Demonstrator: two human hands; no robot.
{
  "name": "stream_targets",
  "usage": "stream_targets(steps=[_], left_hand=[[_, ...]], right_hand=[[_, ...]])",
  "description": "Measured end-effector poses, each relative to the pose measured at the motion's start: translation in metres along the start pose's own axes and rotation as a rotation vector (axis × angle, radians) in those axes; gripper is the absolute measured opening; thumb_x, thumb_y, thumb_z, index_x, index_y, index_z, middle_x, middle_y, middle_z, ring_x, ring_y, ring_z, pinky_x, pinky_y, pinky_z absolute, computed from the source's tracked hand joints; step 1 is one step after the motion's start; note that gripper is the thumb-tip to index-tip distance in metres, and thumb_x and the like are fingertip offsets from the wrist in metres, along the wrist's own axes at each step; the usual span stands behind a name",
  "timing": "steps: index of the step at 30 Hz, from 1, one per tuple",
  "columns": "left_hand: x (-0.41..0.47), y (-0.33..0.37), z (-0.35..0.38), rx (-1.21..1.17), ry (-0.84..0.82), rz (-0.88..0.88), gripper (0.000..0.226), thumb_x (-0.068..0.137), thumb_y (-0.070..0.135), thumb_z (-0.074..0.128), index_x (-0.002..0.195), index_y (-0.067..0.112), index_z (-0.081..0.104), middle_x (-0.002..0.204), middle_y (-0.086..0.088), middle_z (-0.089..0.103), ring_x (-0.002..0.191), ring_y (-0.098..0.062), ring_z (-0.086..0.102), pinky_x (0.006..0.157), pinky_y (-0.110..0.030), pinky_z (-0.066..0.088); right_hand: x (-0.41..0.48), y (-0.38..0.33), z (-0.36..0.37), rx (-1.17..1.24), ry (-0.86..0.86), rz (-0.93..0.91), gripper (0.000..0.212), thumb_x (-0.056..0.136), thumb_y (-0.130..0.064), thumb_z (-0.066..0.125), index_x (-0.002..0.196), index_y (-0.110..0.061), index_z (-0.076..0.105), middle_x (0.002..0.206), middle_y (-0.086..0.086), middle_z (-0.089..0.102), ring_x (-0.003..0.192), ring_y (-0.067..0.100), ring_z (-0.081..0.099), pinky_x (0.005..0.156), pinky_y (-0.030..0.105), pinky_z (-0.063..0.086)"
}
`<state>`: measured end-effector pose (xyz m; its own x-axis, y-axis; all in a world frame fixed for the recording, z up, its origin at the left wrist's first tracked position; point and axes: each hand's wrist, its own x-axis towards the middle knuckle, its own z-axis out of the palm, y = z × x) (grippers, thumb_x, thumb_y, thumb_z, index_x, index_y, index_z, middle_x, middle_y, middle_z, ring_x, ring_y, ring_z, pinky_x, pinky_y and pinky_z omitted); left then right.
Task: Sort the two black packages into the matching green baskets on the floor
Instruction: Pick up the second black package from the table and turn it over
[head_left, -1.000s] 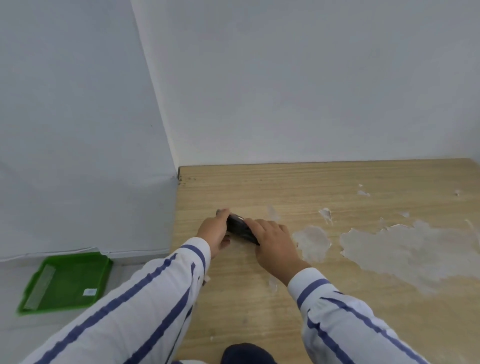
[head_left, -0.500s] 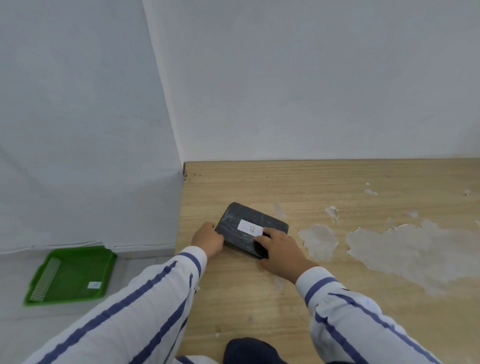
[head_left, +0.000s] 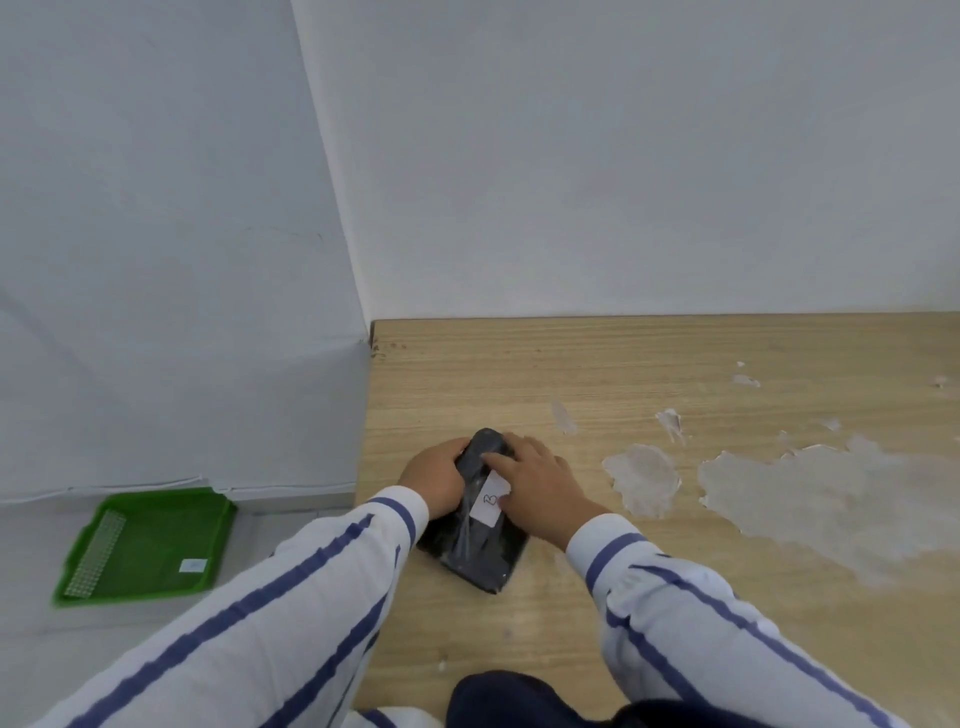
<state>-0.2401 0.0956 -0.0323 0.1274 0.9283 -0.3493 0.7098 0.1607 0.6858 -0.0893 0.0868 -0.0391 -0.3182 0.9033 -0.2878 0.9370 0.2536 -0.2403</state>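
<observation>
A black plastic-wrapped package (head_left: 478, 545) with a white label marked "B" (head_left: 491, 499) lies near the left edge of the wooden table (head_left: 675, 597). My left hand (head_left: 434, 475) grips its far left side and my right hand (head_left: 540, 478) presses on its far right side, fingers over the top next to the label. One green basket (head_left: 150, 545) sits on the floor to the left, below the table; it holds a small white label and a strip of white mesh. Only one package and one basket are in view.
The table stands in a corner against pale grey walls. Patches of peeled white veneer (head_left: 831, 493) mark the table's right half. Grey floor (head_left: 41, 644) stretches around the basket. My dark trouser leg (head_left: 519, 701) shows at the bottom.
The package was held on edge, then laid flat with the label up, and has since been turned and drawn closer to me. Both hands stayed on it.
</observation>
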Motion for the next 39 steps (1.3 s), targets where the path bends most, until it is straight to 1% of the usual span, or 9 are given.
stream_targets(steps=[2,6,10,14,20,23,30,35,39], left_hand=[[0.001,-0.001,0.004,0.047,0.032,0.008,0.042,0.088,0.010,0.043,0.126,0.024,0.055,0.120,-0.006,0.065,0.105,-0.027,0.060,0.088,-0.034,0.046],[0.000,-0.011,0.010,0.052,0.122,-0.072,0.044,0.092,0.014,0.045,0.136,0.013,0.045,0.136,-0.011,0.055,0.121,-0.028,0.052,0.099,-0.033,0.040],[0.000,-0.019,0.007,-0.001,0.218,-0.138,0.039,0.092,0.017,0.049,0.131,0.011,0.047,0.130,-0.012,0.055,0.113,-0.030,0.055,0.091,-0.034,0.044],[0.001,-0.022,0.009,-0.071,0.254,-0.201,0.022,0.093,0.018,0.048,0.112,0.011,0.056,0.112,-0.010,0.063,0.095,-0.027,0.060,0.076,-0.032,0.045],[0.001,-0.024,0.011,-0.066,0.254,-0.197,0.027,0.095,0.017,0.044,0.118,0.012,0.056,0.114,-0.009,0.064,0.098,-0.026,0.059,0.076,-0.029,0.042],[0.000,-0.025,0.012,-0.075,0.241,-0.195,0.027,0.095,0.019,0.042,0.119,0.014,0.055,0.115,-0.008,0.063,0.098,-0.025,0.059,0.077,-0.029,0.041],[0.001,-0.029,0.014,-0.089,0.235,-0.206,0.026,0.096,0.021,0.042,0.117,0.014,0.055,0.111,-0.008,0.064,0.086,-0.020,0.053,0.076,-0.030,0.041],[-0.001,-0.031,0.012,-0.095,0.219,-0.211,0.027,0.096,0.020,0.040,0.118,0.014,0.055,0.112,-0.008,0.063,0.091,-0.022,0.055,0.078,-0.030,0.041],[-0.005,-0.032,0.012,-0.101,0.211,-0.223,0.027,0.096,0.020,0.040,0.116,0.013,0.056,0.112,-0.009,0.064,0.096,-0.025,0.058,0.081,-0.031,0.043]], right_hand=[[0.003,0.009,-0.001,0.005,-0.080,0.063,0.060,0.089,-0.038,0.050,0.144,-0.036,0.025,0.158,0.002,0.010,0.141,0.032,0.014,0.110,0.051,0.025],[0.001,0.019,0.001,0.049,-0.045,0.200,0.063,0.088,-0.049,0.047,0.144,-0.031,0.025,0.152,0.006,0.019,0.127,0.037,0.030,0.101,0.046,0.037],[-0.007,0.019,0.010,0.013,0.110,0.352,0.067,0.088,-0.059,0.041,0.143,-0.024,0.026,0.139,0.015,0.033,0.116,0.038,0.040,0.094,0.041,0.040],[-0.017,0.016,0.019,0.064,0.200,0.375,0.067,0.083,-0.062,0.044,0.134,-0.020,0.034,0.121,0.015,0.042,0.102,0.034,0.047,0.084,0.038,0.045],[-0.018,0.026,0.012,0.416,0.268,0.457,0.058,0.089,-0.047,0.048,0.133,-0.011,0.032,0.117,0.017,0.044,0.097,0.036,0.053,0.082,0.045,0.051],[-0.017,0.026,0.015,0.478,0.193,0.491,0.051,0.094,-0.042,0.042,0.127,-0.004,0.037,0.119,0.020,0.045,0.098,0.038,0.054,0.082,0.044,0.050],[-0.016,0.026,0.015,0.581,0.190,0.494,0.046,0.093,-0.038,0.046,0.121,-0.002,0.044,0.116,0.017,0.047,0.100,0.034,0.052,0.083,0.041,0.046],[-0.017,0.025,0.009,0.728,0.356,0.468,0.037,0.094,-0.038,0.046,0.109,-0.004,0.048,0.099,0.013,0.059,0.086,0.029,0.056,0.073,0.037,0.046],[-0.018,0.024,0.010,0.802,0.346,0.496,0.031,0.096,-0.037,0.040,0.106,-0.008,0.043,0.084,0.006,0.057,0.074,0.024,0.053,0.067,0.033,0.039]])
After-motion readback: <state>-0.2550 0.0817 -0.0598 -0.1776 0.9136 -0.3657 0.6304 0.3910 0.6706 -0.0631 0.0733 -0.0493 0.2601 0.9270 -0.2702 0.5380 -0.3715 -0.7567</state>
